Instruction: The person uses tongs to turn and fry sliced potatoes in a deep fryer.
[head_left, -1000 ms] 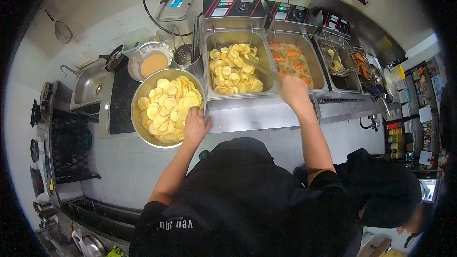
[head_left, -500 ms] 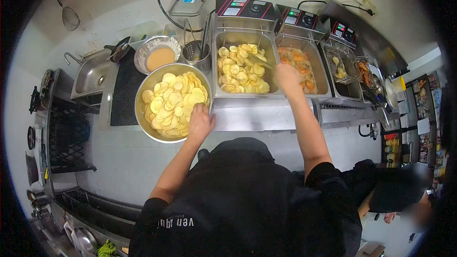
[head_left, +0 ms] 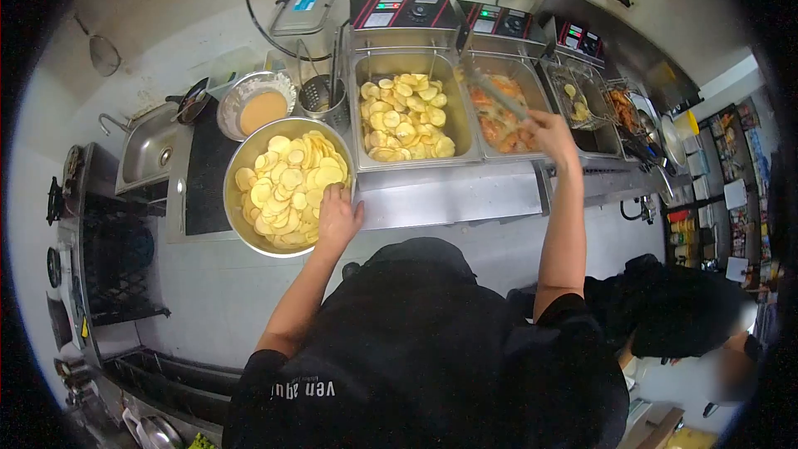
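My left hand [head_left: 337,214] rests at the right side of a large metal bowl [head_left: 233,218], its fingertips on the pale potato slices [head_left: 287,187] inside; whether they grip any is hidden. My right hand [head_left: 552,136] is closed on the handle of a long metal utensil [head_left: 499,96], which slants over the middle fryer [head_left: 540,96]. Orange-red pieces [head_left: 501,129] lie in bubbling oil under it. More potato slices [head_left: 405,119] float in the left fryer [head_left: 465,145].
Left of the fryers stand a bowl of beige batter [head_left: 264,111], a perforated metal holder [head_left: 322,100] and a sink [head_left: 154,150]. A third fryer [head_left: 600,141] with a wire basket [head_left: 578,100] is at the right. Another person in black [head_left: 682,308] is at the lower right.
My right hand has moved right with the utensil, from the left fryer's potato slices to above the middle fryer. My left hand stays at the bowl. The other person has shifted.
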The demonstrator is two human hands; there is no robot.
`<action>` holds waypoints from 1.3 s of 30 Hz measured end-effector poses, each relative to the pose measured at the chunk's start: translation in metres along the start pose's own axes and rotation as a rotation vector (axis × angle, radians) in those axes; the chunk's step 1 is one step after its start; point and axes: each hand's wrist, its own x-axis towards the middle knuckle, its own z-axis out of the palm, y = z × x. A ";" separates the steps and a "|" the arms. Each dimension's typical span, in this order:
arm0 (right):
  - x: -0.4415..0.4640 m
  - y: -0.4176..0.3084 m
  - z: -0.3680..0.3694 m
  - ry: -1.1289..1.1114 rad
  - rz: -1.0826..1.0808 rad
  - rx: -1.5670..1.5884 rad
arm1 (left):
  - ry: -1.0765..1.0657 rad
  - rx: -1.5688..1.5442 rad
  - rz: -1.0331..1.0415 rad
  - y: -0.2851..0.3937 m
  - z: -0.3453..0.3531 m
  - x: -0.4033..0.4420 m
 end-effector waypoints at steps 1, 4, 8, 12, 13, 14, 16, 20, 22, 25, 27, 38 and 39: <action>-0.004 0.000 -0.020 0.052 0.066 0.004 | 0.017 0.008 0.013 0.000 0.000 0.001; -0.008 0.016 -0.087 0.267 0.169 -0.208 | -0.004 0.007 -0.008 0.003 -0.002 0.001; -0.008 0.049 -0.146 0.460 0.237 -0.505 | -0.009 0.016 0.000 -0.001 0.003 0.000; 0.011 0.084 -0.177 0.502 0.426 -0.627 | 0.008 0.016 0.030 -0.001 0.003 0.002; 0.014 0.091 -0.181 0.498 0.434 -0.639 | 0.014 0.009 0.026 -0.001 0.005 0.001; 0.017 0.094 -0.180 0.490 0.438 -0.649 | 0.015 0.007 0.031 -0.001 0.007 0.002; 0.019 0.099 -0.185 0.511 0.423 -0.662 | 0.007 0.013 0.029 -0.003 0.005 0.001; 0.007 0.057 -0.143 0.524 0.180 -0.608 | -0.012 0.018 -0.040 -0.002 0.003 -0.001; -0.003 0.007 -0.097 0.384 0.027 -0.540 | -0.002 0.006 -0.006 -0.001 0.002 0.000; -0.009 -0.041 -0.004 -0.040 -0.119 -0.450 | -0.022 -0.010 -0.033 -0.001 0.003 0.001; -0.012 -0.076 0.063 -0.165 -0.266 -0.578 | -0.036 -0.005 -0.044 0.001 0.000 0.000; 0.012 -0.057 0.093 -0.079 -0.287 -0.800 | 0.023 -0.015 -0.033 -0.001 0.002 -0.003; 0.009 -0.054 0.085 -0.029 -0.267 -0.815 | 0.033 -0.016 -0.028 0.000 0.001 -0.003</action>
